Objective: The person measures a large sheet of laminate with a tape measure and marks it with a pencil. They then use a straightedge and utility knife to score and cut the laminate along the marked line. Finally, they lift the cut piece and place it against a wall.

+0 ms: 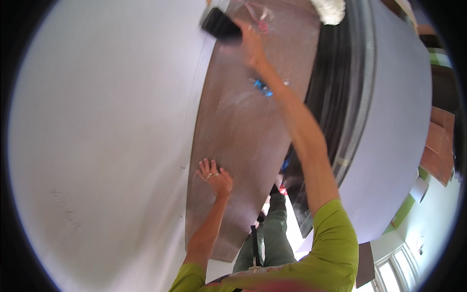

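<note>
A long brown board (233,131) stretches away from me. My left hand (216,180) lies on its near part, palm down and fingers spread, with rings on the fingers. Reaching out to the board's far end, my right hand (250,46) grips a black rectangular block (221,25). Motion blurs that hand, and I cannot make out the block's exact kind. The block overlaps the board's left edge, beside the white panel (107,112). Small bright blue pieces (262,86) lie on the board near my right forearm.
A pinkish-red item (263,25) with pale strands lies at the board's far end, near a fluffy whitish bundle (332,10). Dark layered sheets (335,92) and a large pale grey panel (401,121) stand along the right. Brown boards (438,143) and a window (396,272) are farther right.
</note>
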`<state>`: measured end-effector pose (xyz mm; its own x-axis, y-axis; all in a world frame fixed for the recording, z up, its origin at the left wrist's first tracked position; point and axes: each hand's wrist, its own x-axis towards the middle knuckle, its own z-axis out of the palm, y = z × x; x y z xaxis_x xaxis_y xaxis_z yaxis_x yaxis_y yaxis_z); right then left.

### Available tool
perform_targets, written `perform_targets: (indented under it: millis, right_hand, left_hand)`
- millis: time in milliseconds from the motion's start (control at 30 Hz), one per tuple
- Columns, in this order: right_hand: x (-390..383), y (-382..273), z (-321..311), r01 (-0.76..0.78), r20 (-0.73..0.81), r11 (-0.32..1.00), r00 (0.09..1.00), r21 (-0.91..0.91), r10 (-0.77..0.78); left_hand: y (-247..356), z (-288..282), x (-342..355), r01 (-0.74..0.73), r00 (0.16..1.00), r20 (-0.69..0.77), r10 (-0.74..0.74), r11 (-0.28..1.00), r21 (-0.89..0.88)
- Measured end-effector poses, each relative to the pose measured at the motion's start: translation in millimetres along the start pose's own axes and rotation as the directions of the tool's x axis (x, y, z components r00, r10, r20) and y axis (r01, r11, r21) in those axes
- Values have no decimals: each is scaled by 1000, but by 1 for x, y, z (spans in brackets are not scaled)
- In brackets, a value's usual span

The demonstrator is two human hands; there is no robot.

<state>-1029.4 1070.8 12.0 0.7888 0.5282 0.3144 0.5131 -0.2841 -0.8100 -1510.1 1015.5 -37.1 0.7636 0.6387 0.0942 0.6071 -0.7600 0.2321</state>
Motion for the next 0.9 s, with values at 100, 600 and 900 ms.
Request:
perform_targets:
  millis: [100,600,900]
  right_hand:
    - [-66,-43,-18,-222,35,935,975,276,221]
    - [-508,-207,-175,-741,330,537,665,402,670]
    - [-518,-260,-267,-690,224,577,705,437,674]
  left_hand:
    - [2,-5,2,-19,999,-33,18,999,-40]
    - [-7,-19,3,-23,999,32,27,995,-99]
    - [20,-106,-75,27,623,711,325,900,-435]
